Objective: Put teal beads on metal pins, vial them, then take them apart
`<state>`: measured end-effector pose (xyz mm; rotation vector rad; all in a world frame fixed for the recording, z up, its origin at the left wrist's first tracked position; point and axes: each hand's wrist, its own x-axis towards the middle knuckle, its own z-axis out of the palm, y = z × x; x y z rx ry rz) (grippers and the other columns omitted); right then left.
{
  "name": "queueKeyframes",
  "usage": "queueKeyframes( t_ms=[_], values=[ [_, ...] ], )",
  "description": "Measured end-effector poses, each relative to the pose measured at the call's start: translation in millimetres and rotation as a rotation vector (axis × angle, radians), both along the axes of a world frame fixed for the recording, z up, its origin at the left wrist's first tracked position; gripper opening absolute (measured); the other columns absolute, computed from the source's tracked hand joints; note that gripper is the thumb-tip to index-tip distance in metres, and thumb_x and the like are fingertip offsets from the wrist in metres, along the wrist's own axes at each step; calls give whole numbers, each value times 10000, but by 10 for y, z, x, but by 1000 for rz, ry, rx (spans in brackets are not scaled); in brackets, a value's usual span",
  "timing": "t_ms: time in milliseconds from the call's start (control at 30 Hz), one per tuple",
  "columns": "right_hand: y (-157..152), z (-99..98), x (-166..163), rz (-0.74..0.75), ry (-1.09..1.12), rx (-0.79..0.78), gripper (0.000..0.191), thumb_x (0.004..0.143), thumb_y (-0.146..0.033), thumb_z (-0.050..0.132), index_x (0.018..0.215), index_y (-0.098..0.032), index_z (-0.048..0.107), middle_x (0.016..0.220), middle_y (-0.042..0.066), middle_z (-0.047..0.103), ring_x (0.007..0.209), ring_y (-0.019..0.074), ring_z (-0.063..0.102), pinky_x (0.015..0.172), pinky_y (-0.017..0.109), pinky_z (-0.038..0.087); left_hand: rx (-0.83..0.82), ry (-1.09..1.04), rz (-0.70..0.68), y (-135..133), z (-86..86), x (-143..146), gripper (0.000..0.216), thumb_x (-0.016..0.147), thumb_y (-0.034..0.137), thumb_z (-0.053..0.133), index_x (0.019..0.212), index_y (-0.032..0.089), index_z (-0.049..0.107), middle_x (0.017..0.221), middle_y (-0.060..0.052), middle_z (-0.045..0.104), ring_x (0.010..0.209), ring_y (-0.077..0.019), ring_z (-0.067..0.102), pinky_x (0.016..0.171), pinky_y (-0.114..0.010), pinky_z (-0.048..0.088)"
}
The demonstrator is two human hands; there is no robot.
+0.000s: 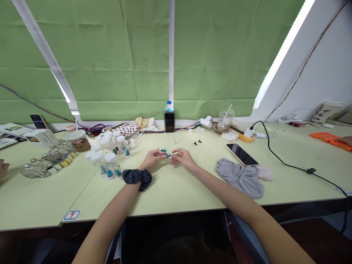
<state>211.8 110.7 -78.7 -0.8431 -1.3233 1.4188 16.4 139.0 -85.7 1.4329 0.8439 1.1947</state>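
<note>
Pinching small teal pieces (166,154) at frame centre, the left hand (151,159) and right hand (183,157) meet low over the counter (176,194), fingertips closed on the pieces. Dark scrunchie (136,177) on the left wrist. White-capped vials (110,161) stand left of centre; phone (242,154) and grey cloth (240,178) lie to the right.

Left hand (152,158) and right hand (182,157) meet, fingers pinched, arms outstretched.
</note>
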Motion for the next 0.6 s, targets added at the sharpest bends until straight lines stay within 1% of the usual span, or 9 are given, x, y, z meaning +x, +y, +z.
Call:
queueKeyframes(
  t_ms=[167,300,367,433,500,600],
  values=[
    [-24,22,-4,-4,-3,1,396,681,-489,694,848,-183,507,633,7,654,552,166,660,571,324,564,24,12,10,14,-15,1,277,546,304,818,750,150,711,804,-74,707,769,-194,641,786,-362,479],
    [-58,59,-3,18,18,2,428,614,-399,774,865,-170,514,651,19,668,589,169,670,610,311,563,35,2,32,20,-19,-12,271,555,292,816,765,154,714,832,-73,705,781,-188,638,777,-346,479],
    [-58,57,0,20,18,-7,434,605,-378,786,869,-164,517,664,28,675,600,172,673,608,302,562,28,-1,39,18,-17,-18,268,551,286,819,755,149,713,831,-72,702,775,-185,636,755,-333,483],
    [-46,43,3,17,-3,-24,400,644,-399,759,855,-155,524,667,39,677,574,171,668,564,289,557,8,-1,34,13,-12,-19,279,544,292,821,754,142,714,819,-74,699,763,-186,636,724,-325,488],
    [-30,31,6,11,-58,-51,355,705,-428,708,825,-143,534,645,47,671,513,157,648,481,253,529,-12,-3,25,6,-6,-17,301,532,301,825,757,136,715,823,-78,696,754,-186,635,704,-323,493],
    [-18,33,12,10,-161,-104,349,791,-468,611,757,-127,548,571,46,644,411,121,591,372,196,449,-7,-26,3,1,-3,-10,316,498,291,840,741,131,716,863,-78,692,774,-181,634,738,-335,503]
  ],
)
